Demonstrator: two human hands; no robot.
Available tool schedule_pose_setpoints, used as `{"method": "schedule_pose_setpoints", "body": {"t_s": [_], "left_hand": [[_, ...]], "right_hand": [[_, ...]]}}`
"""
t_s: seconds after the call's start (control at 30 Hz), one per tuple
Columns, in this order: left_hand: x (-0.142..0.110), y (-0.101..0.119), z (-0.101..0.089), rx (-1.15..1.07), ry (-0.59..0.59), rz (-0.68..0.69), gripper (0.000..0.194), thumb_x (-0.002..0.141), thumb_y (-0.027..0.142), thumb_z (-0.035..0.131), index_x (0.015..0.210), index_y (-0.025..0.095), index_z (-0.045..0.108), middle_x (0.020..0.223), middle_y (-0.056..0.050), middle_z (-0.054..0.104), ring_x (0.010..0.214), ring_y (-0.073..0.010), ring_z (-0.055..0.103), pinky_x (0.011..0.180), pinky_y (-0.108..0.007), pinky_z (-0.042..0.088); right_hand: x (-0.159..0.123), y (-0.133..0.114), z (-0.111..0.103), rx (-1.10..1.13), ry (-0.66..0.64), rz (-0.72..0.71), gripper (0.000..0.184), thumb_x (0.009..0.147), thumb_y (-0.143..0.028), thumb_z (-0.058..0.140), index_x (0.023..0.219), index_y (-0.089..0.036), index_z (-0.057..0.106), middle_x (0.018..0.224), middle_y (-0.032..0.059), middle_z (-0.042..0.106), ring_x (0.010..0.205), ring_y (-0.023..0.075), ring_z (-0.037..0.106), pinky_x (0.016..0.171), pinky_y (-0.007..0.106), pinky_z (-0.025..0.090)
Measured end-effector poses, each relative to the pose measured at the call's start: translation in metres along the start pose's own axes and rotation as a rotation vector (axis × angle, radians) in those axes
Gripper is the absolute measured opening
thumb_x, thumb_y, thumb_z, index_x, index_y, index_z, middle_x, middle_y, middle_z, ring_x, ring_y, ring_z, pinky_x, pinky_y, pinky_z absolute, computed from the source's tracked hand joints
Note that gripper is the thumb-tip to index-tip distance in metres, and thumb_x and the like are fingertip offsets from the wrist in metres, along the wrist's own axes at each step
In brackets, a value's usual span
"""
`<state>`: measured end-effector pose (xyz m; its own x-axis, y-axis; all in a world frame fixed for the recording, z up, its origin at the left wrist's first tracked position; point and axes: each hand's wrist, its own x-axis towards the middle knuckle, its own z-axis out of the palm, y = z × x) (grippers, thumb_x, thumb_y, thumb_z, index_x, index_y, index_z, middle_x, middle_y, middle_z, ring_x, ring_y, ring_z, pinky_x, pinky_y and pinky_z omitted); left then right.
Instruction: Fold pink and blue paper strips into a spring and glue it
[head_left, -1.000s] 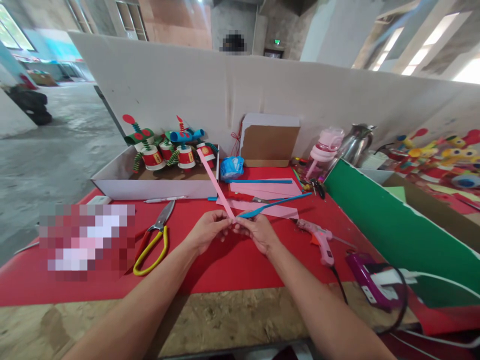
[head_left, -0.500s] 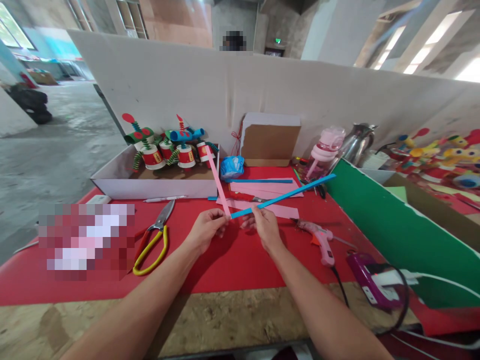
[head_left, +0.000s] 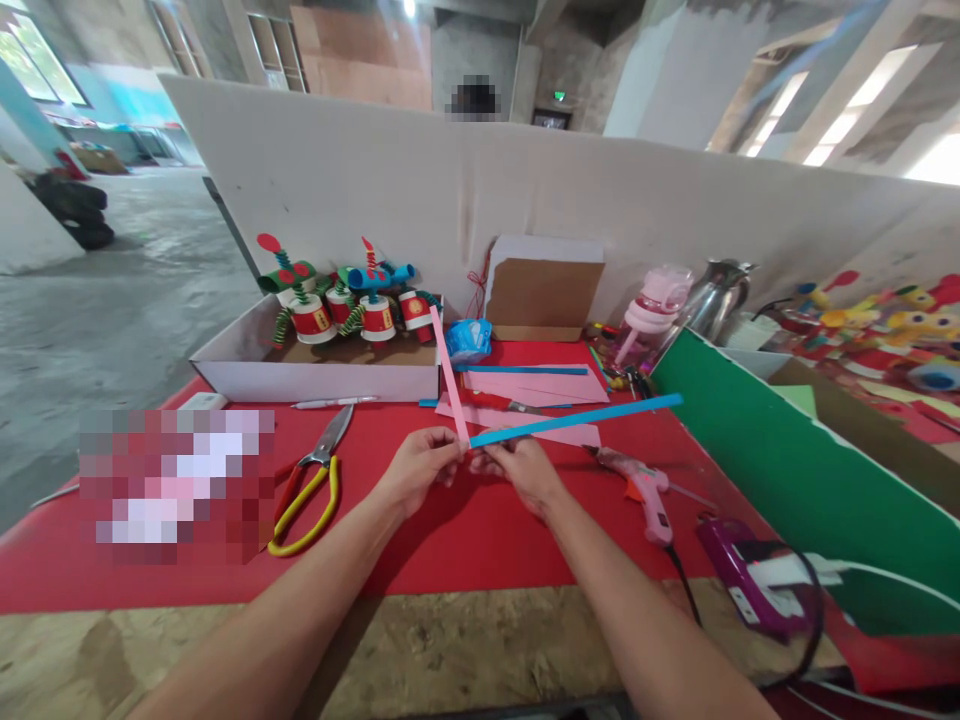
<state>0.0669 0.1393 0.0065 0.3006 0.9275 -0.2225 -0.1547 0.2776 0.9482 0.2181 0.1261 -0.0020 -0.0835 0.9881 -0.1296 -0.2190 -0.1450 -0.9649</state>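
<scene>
Between my hands a pink paper strip (head_left: 451, 375) and a blue paper strip (head_left: 577, 418) meet at their near ends at an angle. My left hand (head_left: 424, 465) pinches the joint where the pink strip points away from me. On the blue strip, close to that same corner, my right hand (head_left: 523, 468) is closed; the strip reaches out to the right above the table. Whether the ends are stuck together cannot be made out. A pink hot glue gun (head_left: 641, 490) lies right of my right hand, and large scissors (head_left: 315, 485) with yellow and red handles lie left of my left hand.
A white box (head_left: 322, 382) with several paper-cup figures (head_left: 312, 318) stands at the back left. Pink paper sheets (head_left: 536, 383) lie behind my hands. A green-sided box (head_left: 787, 480) and a purple power strip (head_left: 750, 580) with cables edge the right side.
My right hand has slid towards the corner of the strips and its fingers have closed in. The blue strip's far end has swung lower. The view has tilted slightly.
</scene>
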Motion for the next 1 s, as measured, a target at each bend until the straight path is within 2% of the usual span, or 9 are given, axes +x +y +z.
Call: {"method": "schedule_pose_setpoints", "body": {"t_s": [0.13, 0.27, 0.6, 0.8, 0.93, 1.0], "left_hand": [[-0.0012, -0.0009, 0.0022, 0.006, -0.009, -0.029, 0.032, 0.056, 0.039, 0.075, 0.062, 0.015, 0.056, 0.053, 0.001, 0.058, 0.040, -0.0052, 0.043, 0.039, -0.018, 0.031], [-0.0008, -0.0025, 0.0039, 0.017, 0.000, -0.032, 0.030, 0.056, 0.038, 0.074, 0.059, 0.014, 0.055, 0.048, 0.002, 0.055, 0.038, -0.0054, 0.042, 0.038, -0.018, 0.031], [-0.0013, -0.0032, 0.0060, 0.086, 0.040, -0.026, 0.028, 0.054, 0.036, 0.073, 0.059, 0.014, 0.056, 0.049, 0.002, 0.055, 0.039, -0.0052, 0.043, 0.037, -0.017, 0.032], [-0.0005, -0.0054, 0.0046, 0.159, 0.023, -0.017, 0.033, 0.060, 0.045, 0.070, 0.065, 0.014, 0.059, 0.047, 0.004, 0.051, 0.040, -0.0062, 0.044, 0.039, -0.017, 0.037], [-0.0006, -0.0021, 0.0016, 0.156, 0.055, 0.030, 0.040, 0.064, 0.054, 0.065, 0.068, 0.015, 0.057, 0.049, 0.005, 0.050, 0.039, -0.0066, 0.045, 0.038, -0.019, 0.038], [-0.0012, 0.0019, 0.0000, 0.162, 0.023, 0.000, 0.042, 0.066, 0.055, 0.064, 0.068, 0.014, 0.057, 0.050, 0.004, 0.052, 0.040, -0.0073, 0.047, 0.039, -0.019, 0.038]], "right_hand": [[-0.0035, -0.0008, 0.0050, 0.134, -0.002, 0.072, 0.034, 0.052, -0.040, 0.081, 0.067, -0.015, 0.064, 0.061, -0.0008, 0.063, 0.054, 0.0096, 0.059, 0.059, 0.025, 0.054], [-0.0046, -0.0003, 0.0072, 0.183, 0.021, 0.106, 0.037, 0.045, -0.039, 0.084, 0.064, -0.014, 0.064, 0.058, -0.0012, 0.062, 0.053, 0.0092, 0.058, 0.057, 0.024, 0.053], [-0.0035, 0.0038, 0.0080, 0.153, 0.051, 0.160, 0.038, 0.047, -0.039, 0.084, 0.069, -0.014, 0.064, 0.056, -0.0018, 0.062, 0.051, 0.0089, 0.057, 0.055, 0.024, 0.051], [-0.0003, 0.0063, 0.0038, 0.017, 0.110, 0.069, 0.036, 0.051, -0.042, 0.080, 0.068, -0.013, 0.067, 0.056, -0.0007, 0.063, 0.050, 0.0086, 0.057, 0.053, 0.022, 0.049], [0.0033, 0.0058, 0.0002, 0.020, 0.181, 0.081, 0.037, 0.050, -0.042, 0.080, 0.066, -0.014, 0.064, 0.053, -0.0011, 0.063, 0.048, 0.0098, 0.059, 0.051, 0.023, 0.050], [0.0046, 0.0053, -0.0014, 0.040, 0.192, 0.087, 0.036, 0.051, -0.041, 0.080, 0.066, -0.014, 0.063, 0.054, -0.0007, 0.064, 0.048, 0.0107, 0.060, 0.051, 0.023, 0.051]]}}
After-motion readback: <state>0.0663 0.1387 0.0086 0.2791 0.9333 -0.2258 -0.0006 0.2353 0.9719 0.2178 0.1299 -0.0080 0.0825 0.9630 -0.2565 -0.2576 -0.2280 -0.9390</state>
